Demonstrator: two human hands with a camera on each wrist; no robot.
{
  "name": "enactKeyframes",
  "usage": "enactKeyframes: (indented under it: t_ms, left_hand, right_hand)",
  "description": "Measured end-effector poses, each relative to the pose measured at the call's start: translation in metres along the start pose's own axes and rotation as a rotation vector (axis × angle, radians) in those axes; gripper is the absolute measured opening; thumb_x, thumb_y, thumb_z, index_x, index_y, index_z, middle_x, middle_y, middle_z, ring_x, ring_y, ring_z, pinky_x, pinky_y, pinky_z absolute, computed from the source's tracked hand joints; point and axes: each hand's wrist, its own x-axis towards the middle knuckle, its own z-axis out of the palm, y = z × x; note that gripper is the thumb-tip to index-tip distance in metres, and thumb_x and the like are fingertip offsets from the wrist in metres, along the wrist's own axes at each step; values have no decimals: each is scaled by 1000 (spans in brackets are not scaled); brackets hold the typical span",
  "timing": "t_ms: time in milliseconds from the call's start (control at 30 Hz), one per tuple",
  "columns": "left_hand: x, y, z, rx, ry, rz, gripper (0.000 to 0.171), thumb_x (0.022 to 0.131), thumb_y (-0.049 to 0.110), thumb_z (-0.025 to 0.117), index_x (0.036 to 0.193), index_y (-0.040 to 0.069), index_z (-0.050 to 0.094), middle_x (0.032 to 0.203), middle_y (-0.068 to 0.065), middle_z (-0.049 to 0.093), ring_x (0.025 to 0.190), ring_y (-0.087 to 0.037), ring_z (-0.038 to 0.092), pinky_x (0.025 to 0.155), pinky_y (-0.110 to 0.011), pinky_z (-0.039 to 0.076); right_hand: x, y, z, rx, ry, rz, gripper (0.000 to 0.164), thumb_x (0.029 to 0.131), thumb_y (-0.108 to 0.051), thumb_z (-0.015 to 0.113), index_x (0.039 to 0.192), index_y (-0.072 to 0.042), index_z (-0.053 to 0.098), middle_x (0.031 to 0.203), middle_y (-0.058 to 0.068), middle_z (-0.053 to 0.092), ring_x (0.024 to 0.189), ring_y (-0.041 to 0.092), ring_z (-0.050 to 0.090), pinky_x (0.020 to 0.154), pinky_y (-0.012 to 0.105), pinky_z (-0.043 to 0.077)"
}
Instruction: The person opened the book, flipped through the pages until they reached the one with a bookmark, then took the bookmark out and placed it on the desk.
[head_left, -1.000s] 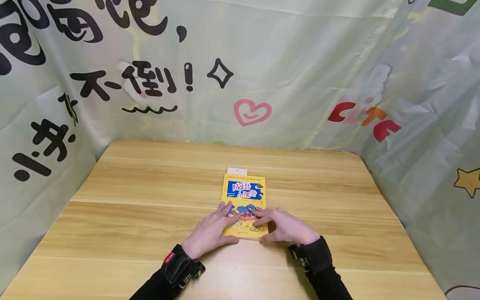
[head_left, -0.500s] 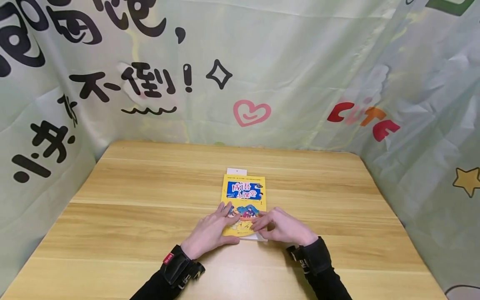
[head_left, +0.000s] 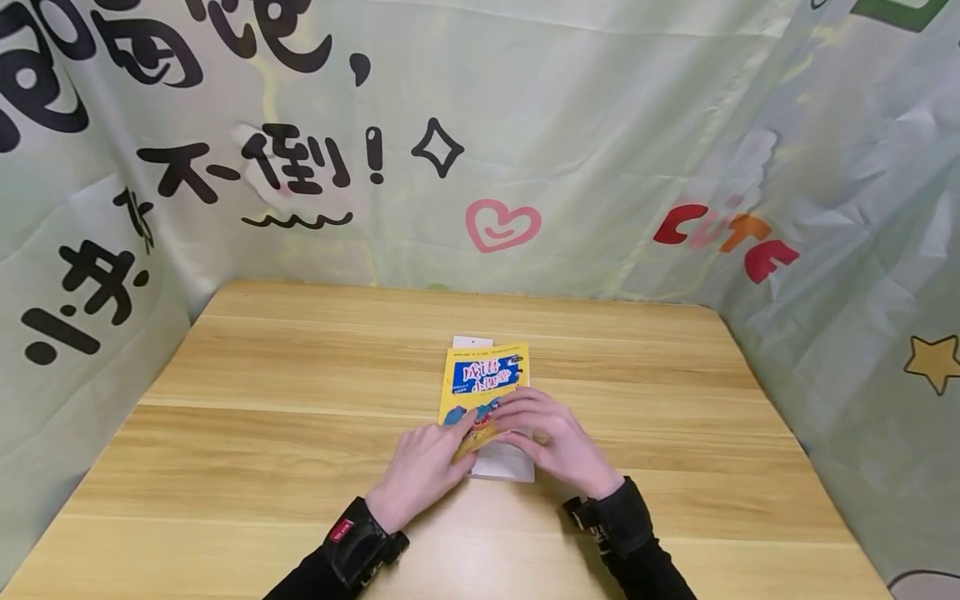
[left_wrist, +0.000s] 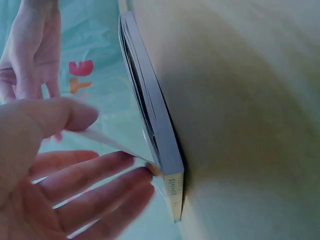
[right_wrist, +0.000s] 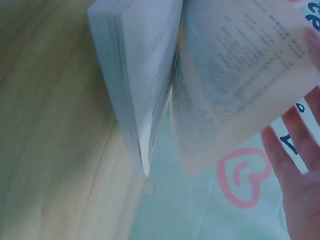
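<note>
A thin book with a yellow cover point(head_left: 485, 367) lies on the table in the head view, its lower right part lifted and curling leftward. White printed pages point(head_left: 506, 461) show beneath. My left hand point(head_left: 423, 468) is at the lower left corner. In the left wrist view its thumb point(left_wrist: 82, 116) is on the inner side of the lifted part, its fingers on the outer side. My right hand point(head_left: 558, 442) holds the raised part from the right. In the right wrist view its fingers point(right_wrist: 285, 160) pass behind a raised printed page point(right_wrist: 240, 75).
Light wooden tabletop point(head_left: 285, 483) surrounds the book. A white tab with a small hole point(head_left: 472, 342) sticks out past the book's top edge. Printed pale green cloth point(head_left: 585, 167) hangs behind and at both sides.
My right hand pinched the lower right corner, then lifted the cover up and left, uncovering white pages. My left hand went from lying flat on the cover to holding its lower left part.
</note>
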Motion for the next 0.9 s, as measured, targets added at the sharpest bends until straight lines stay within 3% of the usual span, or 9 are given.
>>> enactKeyframes:
  t_ms: [33, 100, 200, 300, 400, 533, 733, 900]
  left_hand:
    - [1, 1, -1, -6, 17, 6, 45, 83, 25, 69, 123, 6, 64, 66, 2, 65, 42, -5, 40, 35, -18, 28]
    - [2, 3, -4, -25, 54, 19, 35, 84, 21, 67, 116, 8, 69, 77, 0, 71, 42, -3, 37, 35, -17, 24]
    - [3, 4, -9, -81, 96, 18, 23, 86, 18, 66, 105, 10, 75, 89, -2, 75, 43, -2, 40, 37, -17, 25]
    - [4, 3, -13, -132, 120, -9, 17, 87, 17, 66, 95, 9, 78, 77, -1, 73, 42, -1, 37, 39, -16, 22]
    - [4, 1, -15, -167, 143, -30, 13, 86, 18, 68, 84, 11, 78, 56, 7, 61, 40, 2, 31, 40, -15, 18]
    - [4, -2, -13, -198, 179, -25, 13, 84, 19, 70, 75, 13, 77, 46, 14, 42, 39, 4, 26, 40, -14, 16]
    - [4, -7, -11, -248, 206, -37, 24, 81, 31, 74, 61, 18, 70, 47, 15, 44, 41, 4, 30, 42, -14, 17]
    - [6, -14, -10, -361, 185, -78, 46, 88, 48, 60, 53, 17, 66, 45, 18, 28, 40, 3, 24, 41, -15, 17]
  right_hand:
    - [1, -1, 0, -6, 43, -17, 23, 72, 1, 78, 95, -4, 75, 104, 12, 71, 104, 30, 60, 90, 48, 51]
    - [3, -2, 1, -18, 110, -39, 26, 73, 0, 78, 99, -3, 74, 111, 16, 68, 109, 33, 57, 93, 48, 49]
    - [4, -4, 2, -40, 168, -35, 31, 76, -3, 77, 106, -2, 72, 119, 19, 63, 113, 34, 54, 95, 48, 47]
    - [4, -4, 3, -48, 184, -5, 36, 76, -4, 77, 111, -2, 70, 122, 19, 61, 115, 31, 53, 95, 47, 47]
    - [4, -4, 6, -52, 172, 21, 39, 75, -4, 78, 113, -2, 69, 123, 19, 60, 115, 29, 52, 94, 46, 48]
    - [4, -4, 10, -62, 160, 22, 37, 77, -6, 76, 113, 0, 69, 120, 19, 61, 115, 29, 52, 94, 48, 47]
    - [4, -4, 10, -67, 180, 39, 33, 77, 0, 75, 110, -1, 71, 113, 16, 64, 110, 28, 54, 90, 49, 49]
    - [5, -5, 10, -75, 212, 76, 34, 74, 6, 75, 107, 2, 72, 114, 18, 62, 109, 30, 54, 90, 49, 50]
